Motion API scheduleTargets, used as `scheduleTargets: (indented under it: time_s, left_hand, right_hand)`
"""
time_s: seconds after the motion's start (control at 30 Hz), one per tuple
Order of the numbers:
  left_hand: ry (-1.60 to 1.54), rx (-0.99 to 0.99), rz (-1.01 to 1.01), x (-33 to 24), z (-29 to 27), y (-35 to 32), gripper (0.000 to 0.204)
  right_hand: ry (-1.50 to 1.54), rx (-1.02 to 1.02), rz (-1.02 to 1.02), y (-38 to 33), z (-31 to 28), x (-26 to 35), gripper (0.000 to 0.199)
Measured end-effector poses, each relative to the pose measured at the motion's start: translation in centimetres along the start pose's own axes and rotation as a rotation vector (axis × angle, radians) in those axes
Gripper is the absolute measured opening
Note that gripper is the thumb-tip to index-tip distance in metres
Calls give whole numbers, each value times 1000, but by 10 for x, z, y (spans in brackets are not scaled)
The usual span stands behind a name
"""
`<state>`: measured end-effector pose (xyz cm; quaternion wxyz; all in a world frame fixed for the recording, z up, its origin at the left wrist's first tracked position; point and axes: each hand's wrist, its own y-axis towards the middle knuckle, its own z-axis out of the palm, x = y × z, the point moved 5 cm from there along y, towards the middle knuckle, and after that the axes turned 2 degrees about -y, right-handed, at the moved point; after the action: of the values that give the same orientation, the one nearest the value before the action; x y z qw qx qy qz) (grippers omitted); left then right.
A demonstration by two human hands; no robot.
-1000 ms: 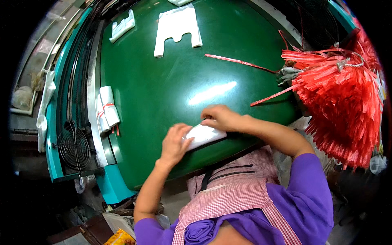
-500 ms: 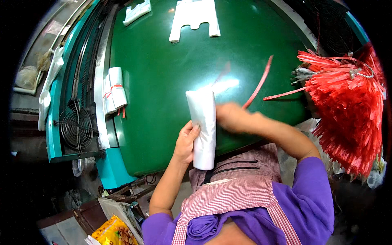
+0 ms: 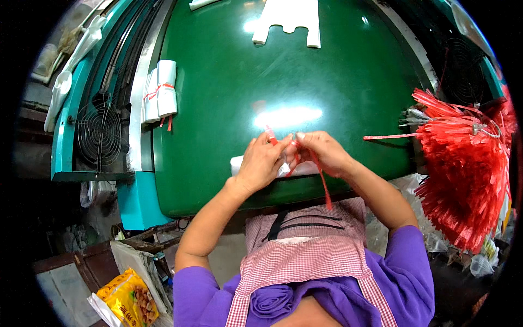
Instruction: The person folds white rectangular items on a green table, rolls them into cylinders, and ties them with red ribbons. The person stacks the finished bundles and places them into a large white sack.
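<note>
A rolled bundle of white plastic bags (image 3: 306,169) lies crosswise near the front edge of the green table (image 3: 218,98). Over its middle, my left hand (image 3: 261,162) pinches one part of a red plastic strip (image 3: 323,182). My right hand (image 3: 325,153) is closed on another part of it, with a loose tail hanging toward the front edge. The fingers of both hands nearly meet and partly hide the bundle and the crossing of the strip.
Tied white rolls (image 3: 166,90) rest by the table's left edge. At the far side lies a flat white carrier bag (image 3: 289,19). A thick bunch of red strips (image 3: 460,174) hangs at the right; one strip (image 3: 389,137) sticks out over the table. A wire fan guard (image 3: 99,136) is at left.
The roll has gone from upright in my left hand to lying crosswise on the table. My right hand has picked up the loose red strip, and both hands now hold it over the roll.
</note>
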<state>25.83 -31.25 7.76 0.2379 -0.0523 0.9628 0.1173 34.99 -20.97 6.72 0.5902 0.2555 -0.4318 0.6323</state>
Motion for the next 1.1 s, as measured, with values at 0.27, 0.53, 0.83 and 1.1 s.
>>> scheduleTargets:
  time_s: [0.27, 0.53, 0.83, 1.1]
  left_hand:
    - [-891, -239, -320, 54, 26, -37, 23]
    - [-916, -165, -413, 47, 80, 14, 5]
    - [-911, -129, -146, 20, 102, -3, 10]
    - [-596, -236, -484, 100, 47, 39, 14]
  right_hand:
    - [-1224, -34, -310, 7, 16, -33, 23]
    - [-1539, 133, -516, -21, -3, -18, 16]
    - [-894, -82, -368, 28, -67, -37, 27]
    - [-1262, -81, -1009, -17, -36, -48, 19]
